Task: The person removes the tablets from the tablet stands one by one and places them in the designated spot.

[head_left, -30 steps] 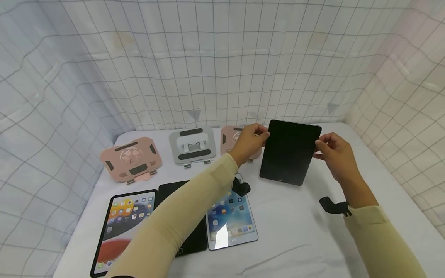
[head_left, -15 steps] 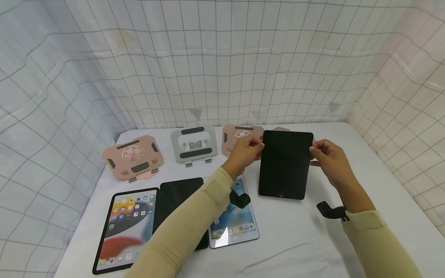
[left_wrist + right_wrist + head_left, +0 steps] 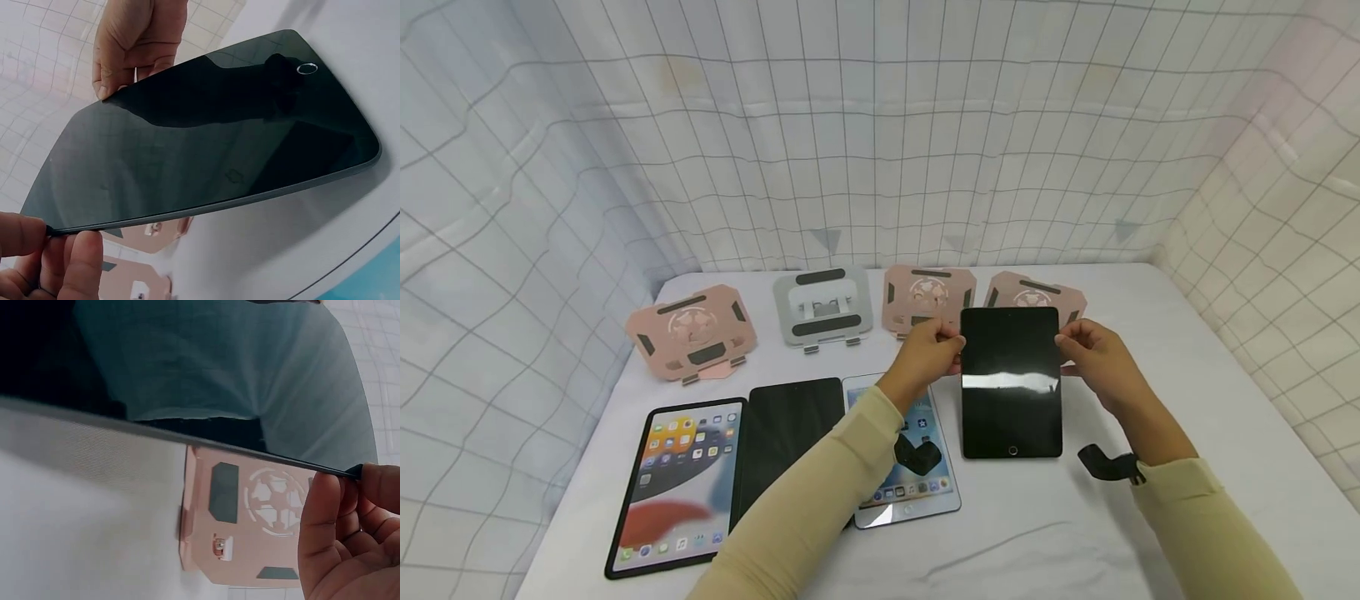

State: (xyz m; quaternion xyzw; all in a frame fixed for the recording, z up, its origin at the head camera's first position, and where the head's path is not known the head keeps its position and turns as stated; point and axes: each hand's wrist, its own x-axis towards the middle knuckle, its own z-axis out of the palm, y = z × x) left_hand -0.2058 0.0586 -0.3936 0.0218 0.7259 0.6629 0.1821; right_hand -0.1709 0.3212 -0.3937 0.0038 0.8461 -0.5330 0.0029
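A black tablet (image 3: pixel 1011 417) with a dark screen and a round home button is held between my two hands, its button end toward me. My left hand (image 3: pixel 922 357) pinches its left edge near the far corner, thumb on the screen side. On the opposite edge my right hand (image 3: pixel 1097 362) pinches it the same way. In the left wrist view the tablet (image 3: pixel 219 137) slants above the white surface. Behind it stands a pink tablet stand (image 3: pixel 1037 293), partly covered by the tablet; the right wrist view shows that stand's pink plate (image 3: pixel 250 550) with a round cut-out.
Three tablets lie side by side at left: one with a lit screen (image 3: pixel 681 483), a dark one (image 3: pixel 793 417) and a white-framed one (image 3: pixel 917 500), partly under my left arm. Farther back stand a pink stand (image 3: pixel 692 329), a grey stand (image 3: pixel 823 307) and another pink stand (image 3: pixel 928 296).
Both hands have brought the black tablet lower and nearer to me, turning it from a slant to nearly straight. The rightmost pink stand, hidden before, shows behind it.
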